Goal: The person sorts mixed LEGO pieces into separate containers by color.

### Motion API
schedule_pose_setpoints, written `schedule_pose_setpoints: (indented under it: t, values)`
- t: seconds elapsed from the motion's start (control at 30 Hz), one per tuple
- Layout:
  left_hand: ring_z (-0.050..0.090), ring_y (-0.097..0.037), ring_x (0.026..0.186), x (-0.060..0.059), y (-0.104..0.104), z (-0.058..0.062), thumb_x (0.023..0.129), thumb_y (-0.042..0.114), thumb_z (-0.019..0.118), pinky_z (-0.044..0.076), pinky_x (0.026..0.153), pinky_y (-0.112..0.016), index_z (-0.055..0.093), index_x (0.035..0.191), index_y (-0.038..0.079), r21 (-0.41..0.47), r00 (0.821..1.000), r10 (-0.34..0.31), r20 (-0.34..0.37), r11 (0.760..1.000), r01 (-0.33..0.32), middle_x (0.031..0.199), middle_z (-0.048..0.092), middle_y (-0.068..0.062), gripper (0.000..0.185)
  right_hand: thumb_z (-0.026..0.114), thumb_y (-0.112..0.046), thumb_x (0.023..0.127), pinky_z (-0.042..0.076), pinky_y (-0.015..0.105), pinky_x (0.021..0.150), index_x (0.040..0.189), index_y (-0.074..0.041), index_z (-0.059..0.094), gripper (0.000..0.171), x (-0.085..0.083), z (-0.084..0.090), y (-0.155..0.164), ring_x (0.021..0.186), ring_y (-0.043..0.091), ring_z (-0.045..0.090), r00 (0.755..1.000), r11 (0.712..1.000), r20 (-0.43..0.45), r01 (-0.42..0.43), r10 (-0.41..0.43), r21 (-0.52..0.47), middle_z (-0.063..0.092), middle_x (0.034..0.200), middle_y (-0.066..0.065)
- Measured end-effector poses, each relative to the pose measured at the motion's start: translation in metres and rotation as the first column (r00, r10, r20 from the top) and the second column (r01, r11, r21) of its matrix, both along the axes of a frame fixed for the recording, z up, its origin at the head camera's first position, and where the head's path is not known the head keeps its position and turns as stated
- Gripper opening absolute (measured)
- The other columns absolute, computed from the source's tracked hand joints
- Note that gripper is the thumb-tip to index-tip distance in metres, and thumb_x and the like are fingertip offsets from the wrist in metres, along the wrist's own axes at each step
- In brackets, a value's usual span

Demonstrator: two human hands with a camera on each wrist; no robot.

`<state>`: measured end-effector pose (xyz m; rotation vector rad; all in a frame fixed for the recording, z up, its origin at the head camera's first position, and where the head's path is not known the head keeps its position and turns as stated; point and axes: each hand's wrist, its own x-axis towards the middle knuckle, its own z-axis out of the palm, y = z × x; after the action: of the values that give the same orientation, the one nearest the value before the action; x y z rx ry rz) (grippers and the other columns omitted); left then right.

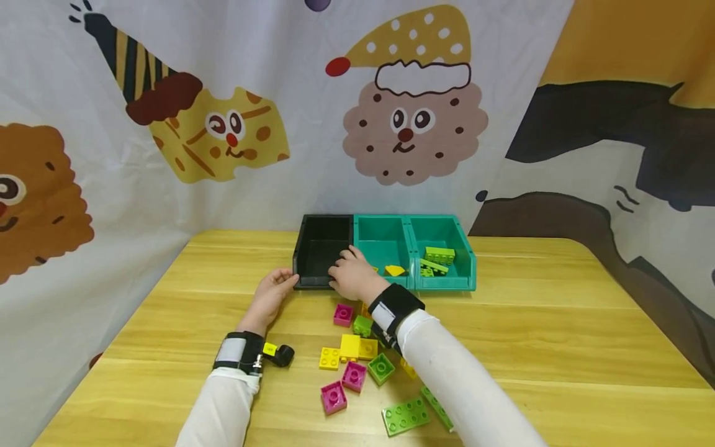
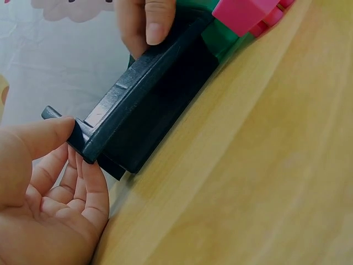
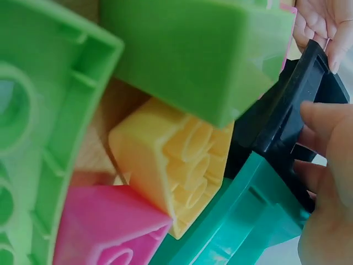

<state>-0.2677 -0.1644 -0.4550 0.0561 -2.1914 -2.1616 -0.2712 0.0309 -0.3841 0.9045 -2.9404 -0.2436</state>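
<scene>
A black plastic bin [image 1: 323, 241] stands at the left end of a row, beside two teal bins. At its front left corner, my left hand [image 1: 270, 300] pinches the rim; in the left wrist view the thumb [image 2: 55, 135] lies over the edge with fingers below. My right hand [image 1: 356, 277] grips the front right part of the black bin, close to the teal wall. Seen from the right wrist, its thumb [image 3: 322, 116] is over the front rim and fingers curl at the side wall. The inside of the black bin shows no blocks.
The middle teal bin [image 1: 382, 239] has yellow pieces [image 1: 395, 270]; the right one [image 1: 436, 228] holds green blocks [image 1: 439, 255]. Loose pink [image 1: 334, 398], yellow [image 1: 329, 358] and green blocks [image 1: 404, 417] lie on the wooden table [image 1: 558, 347] before the bins. A printed cloth [image 1: 313, 124] hangs behind.
</scene>
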Motion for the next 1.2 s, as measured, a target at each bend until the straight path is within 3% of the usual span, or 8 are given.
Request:
schedule_pose_setpoints:
  t: [0.17, 0.43, 0.63, 0.73, 0.87, 0.93, 1.2]
  values:
    - [0.046, -0.003, 0.075, 0.002, -0.003, 0.000, 0.093, 0.007, 0.058, 0.041, 0.068, -0.017, 0.051, 0.106, -0.001, 0.000, 1.000, -0.009, 0.003, 1.000, 0.009, 0.081, 0.051, 0.009, 0.017, 0.049, -0.039, 0.097, 0.016, 0.046, 0.115, 0.130, -0.023, 0.057, 0.037, 0.006, 0.003, 0.003, 0.136, 0.027, 0.032, 0.999, 0.998, 0.045, -0.003, 0.006, -0.068, 0.055, 0.135, 0.001]
    - [0.047, -0.003, 0.076, 0.002, -0.003, 0.003, 0.093, 0.007, 0.057, 0.042, 0.069, -0.017, 0.051, 0.106, -0.001, 0.001, 1.000, -0.013, 0.001, 1.000, 0.013, 0.081, 0.051, 0.010, 0.017, 0.055, -0.032, 0.096, 0.026, 0.049, 0.107, 0.124, -0.016, 0.060, 0.033, 0.007, 0.021, 0.028, 0.129, 0.028, 0.036, 0.995, 0.963, 0.098, -0.009, 0.036, -0.268, 0.052, 0.135, 0.007]
    - [0.046, -0.004, 0.073, 0.001, -0.001, 0.002, 0.093, 0.006, 0.058, 0.041, 0.067, -0.018, 0.052, 0.103, 0.001, 0.013, 1.000, -0.002, -0.001, 1.000, 0.002, 0.078, 0.050, 0.009, 0.013, 0.056, -0.026, 0.096, 0.030, 0.053, 0.106, 0.122, -0.012, 0.061, 0.030, 0.004, 0.029, 0.056, 0.127, 0.032, 0.040, 0.990, 0.914, 0.132, 0.014, 0.044, -0.405, 0.051, 0.136, 0.011]
    - [0.046, -0.003, 0.071, 0.002, 0.000, 0.002, 0.092, 0.006, 0.058, 0.041, 0.067, -0.018, 0.052, 0.102, 0.001, 0.020, 1.000, -0.005, -0.005, 1.000, 0.005, 0.076, 0.050, 0.009, 0.012, 0.055, -0.024, 0.097, 0.035, 0.050, 0.105, 0.122, -0.010, 0.061, 0.029, 0.005, 0.031, 0.070, 0.126, 0.032, 0.044, 0.985, 0.874, 0.166, 0.037, 0.051, -0.485, 0.052, 0.134, 0.012]
    - [0.046, -0.003, 0.070, 0.003, 0.000, 0.003, 0.093, 0.005, 0.057, 0.041, 0.067, -0.018, 0.052, 0.101, 0.002, 0.032, 1.000, -0.006, 0.003, 0.999, 0.006, 0.076, 0.050, 0.009, 0.011, 0.053, -0.023, 0.097, 0.046, 0.044, 0.095, 0.121, -0.007, 0.061, 0.030, 0.013, 0.031, 0.088, 0.115, 0.029, 0.054, 0.972, 0.804, 0.225, 0.078, 0.072, -0.590, 0.057, 0.128, 0.011]
    - [0.046, -0.004, 0.071, 0.003, 0.001, 0.003, 0.093, 0.005, 0.057, 0.041, 0.067, -0.018, 0.052, 0.102, 0.002, 0.032, 1.000, -0.007, 0.008, 0.999, 0.006, 0.076, 0.050, 0.009, 0.011, 0.052, -0.024, 0.098, 0.047, 0.044, 0.092, 0.121, -0.008, 0.061, 0.030, 0.018, 0.030, 0.095, 0.108, 0.027, 0.057, 0.968, 0.782, 0.240, 0.091, 0.076, -0.616, 0.060, 0.124, 0.010]
    - [0.045, -0.004, 0.070, 0.001, 0.001, 0.002, 0.093, 0.007, 0.057, 0.040, 0.066, -0.018, 0.051, 0.103, 0.001, 0.022, 1.000, -0.009, 0.008, 1.000, 0.009, 0.075, 0.049, 0.010, 0.013, 0.051, -0.023, 0.098, 0.048, 0.042, 0.091, 0.120, -0.007, 0.061, 0.029, 0.043, 0.020, 0.112, 0.106, 0.024, 0.058, 0.944, 0.759, 0.310, 0.119, 0.114, -0.640, 0.064, 0.115, 0.007]
